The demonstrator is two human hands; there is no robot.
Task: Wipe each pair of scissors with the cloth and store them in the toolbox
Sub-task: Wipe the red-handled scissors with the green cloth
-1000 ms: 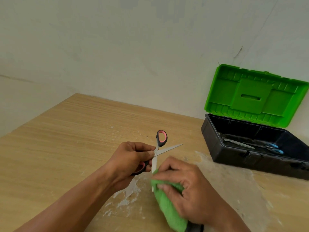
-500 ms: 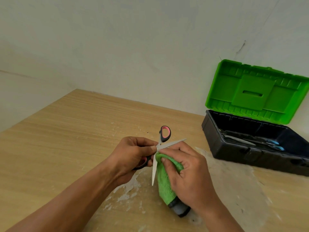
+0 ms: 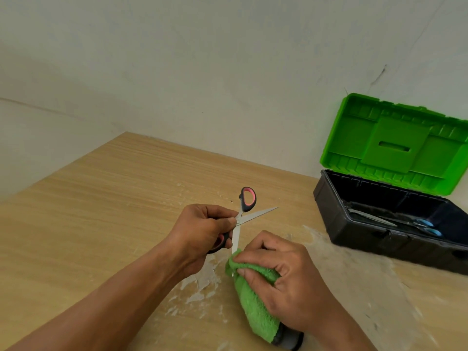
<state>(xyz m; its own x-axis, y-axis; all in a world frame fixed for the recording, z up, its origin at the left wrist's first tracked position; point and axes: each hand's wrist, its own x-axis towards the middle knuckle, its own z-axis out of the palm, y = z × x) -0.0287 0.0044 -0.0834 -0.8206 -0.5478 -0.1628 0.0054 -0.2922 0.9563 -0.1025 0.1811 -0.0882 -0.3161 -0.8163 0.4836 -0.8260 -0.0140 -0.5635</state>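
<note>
My left hand (image 3: 202,229) grips a pair of black-and-pink scissors (image 3: 247,201) by the lower handle, blades spread wide. One blade points right, the other points down toward me. My right hand (image 3: 283,277) pinches a green cloth (image 3: 255,305) around the tip of the downward blade. At the right stands the black toolbox (image 3: 354,234) with its green lid (image 3: 395,143) swung open against the wall. Inside lies a pair of blue-handled scissors (image 3: 395,221).
The wooden table (image 3: 101,211) has a worn, whitish scraped patch under and to the right of my hands. A white wall runs close behind the table and the toolbox. The cloth has a dark grey edge at its near end.
My right hand with the cloth slid up the downward blade to the pivot, then back down to the tip. The left hand kept holding the scissors in about the same place.
</note>
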